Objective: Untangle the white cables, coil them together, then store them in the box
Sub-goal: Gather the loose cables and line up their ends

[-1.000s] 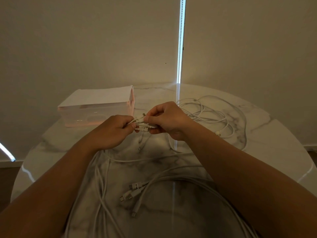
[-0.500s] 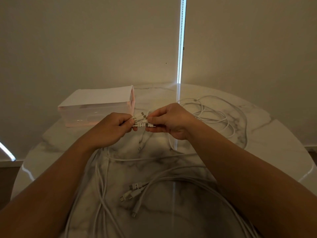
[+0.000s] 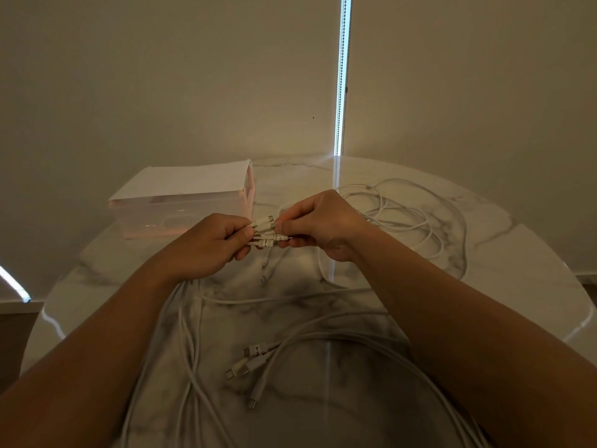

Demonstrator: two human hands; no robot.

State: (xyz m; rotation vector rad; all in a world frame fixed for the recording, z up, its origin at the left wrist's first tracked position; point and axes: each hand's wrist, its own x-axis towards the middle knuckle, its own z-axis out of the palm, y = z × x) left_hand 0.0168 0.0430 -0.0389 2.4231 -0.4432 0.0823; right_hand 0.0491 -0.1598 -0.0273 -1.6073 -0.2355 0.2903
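I see my left grip [image 3: 210,245] curled round a bunch of cable plugs [image 3: 266,236], right grip [image 3: 319,224] pinching their tips, white cables [image 3: 355,335] sprawled over the tabletop [image 3: 517,270], box [image 3: 181,205] behind, well apart

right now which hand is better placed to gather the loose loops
Probably right: the right hand is beside the loops, only pinching plug tips; the left hand grips the bundle.
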